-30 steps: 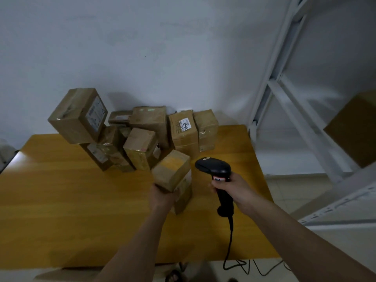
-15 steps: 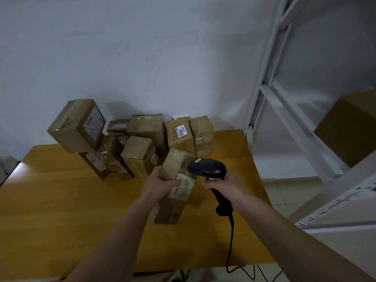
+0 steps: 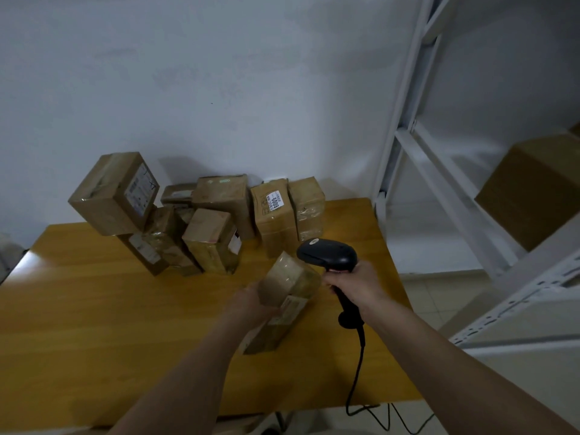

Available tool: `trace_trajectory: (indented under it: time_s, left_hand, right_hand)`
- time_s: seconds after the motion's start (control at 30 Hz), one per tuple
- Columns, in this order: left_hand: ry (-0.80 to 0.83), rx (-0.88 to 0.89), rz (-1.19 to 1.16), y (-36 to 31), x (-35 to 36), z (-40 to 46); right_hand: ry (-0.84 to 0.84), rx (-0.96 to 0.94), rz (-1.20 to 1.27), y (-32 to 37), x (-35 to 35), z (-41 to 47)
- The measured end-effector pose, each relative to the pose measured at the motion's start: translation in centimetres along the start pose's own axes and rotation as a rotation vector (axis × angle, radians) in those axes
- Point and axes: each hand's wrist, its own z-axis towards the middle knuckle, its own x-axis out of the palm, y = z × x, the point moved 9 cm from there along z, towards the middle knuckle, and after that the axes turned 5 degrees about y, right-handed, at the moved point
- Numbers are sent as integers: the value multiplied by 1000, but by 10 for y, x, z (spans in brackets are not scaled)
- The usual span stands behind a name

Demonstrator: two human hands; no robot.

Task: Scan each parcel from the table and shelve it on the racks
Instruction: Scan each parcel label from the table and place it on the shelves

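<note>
My left hand point(image 3: 251, 304) grips a long brown taped parcel point(image 3: 284, 296) by its left side and holds it tilted above the wooden table point(image 3: 94, 309); a pale label shows on its right face. My right hand point(image 3: 354, 285) grips the handle of a black barcode scanner point(image 3: 326, 255), whose head points left, just above the parcel's upper end. The scanner's cable point(image 3: 357, 372) hangs down past the table's front edge.
Several more brown parcels point(image 3: 213, 233) are piled at the back of the table against the white wall, one point(image 3: 116, 193) perched high on the left. A white metal rack point(image 3: 417, 171) stands to the right with a large box point(image 3: 533, 189) on a shelf.
The parcel has turned in my left hand, so its label now faces more to the right and down. The scanner head has stayed close over the parcel's top end.
</note>
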Motion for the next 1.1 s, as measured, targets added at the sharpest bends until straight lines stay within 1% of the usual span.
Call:
trace_trajectory:
  time_s: [0.13, 0.23, 0.53, 0.6, 0.67, 0.77, 0.9, 1.1]
  left_hand:
    - [107, -99, 157, 34, 15, -3]
    - [163, -144, 147, 54, 30, -11]
    - [-20, -158, -28, 40, 43, -9]
    - [-43, -181, -132, 42, 42, -9]
    - [-71, -163, -271, 41, 36, -7]
    - [-126, -102, -470, 29, 15, -1]
    - [-190, -1, -674, 4, -20, 4]
    - [-172, 37, -937, -10, -60, -1]
  right_hand:
    - [1, 18, 26, -4, -4, -2]
    - [6, 35, 40, -7, -3, -4]
    - [54, 52, 9, -10, -1, -8]
    - [42, 60, -10, -11, -3, -8]
    - [34, 64, -26, -11, -4, -7]
    - [23, 69, -37, -11, -1, -6]
    - [45, 58, -18, -6, 7, -9]
    - [117, -50, 13, 10, 4, -19]
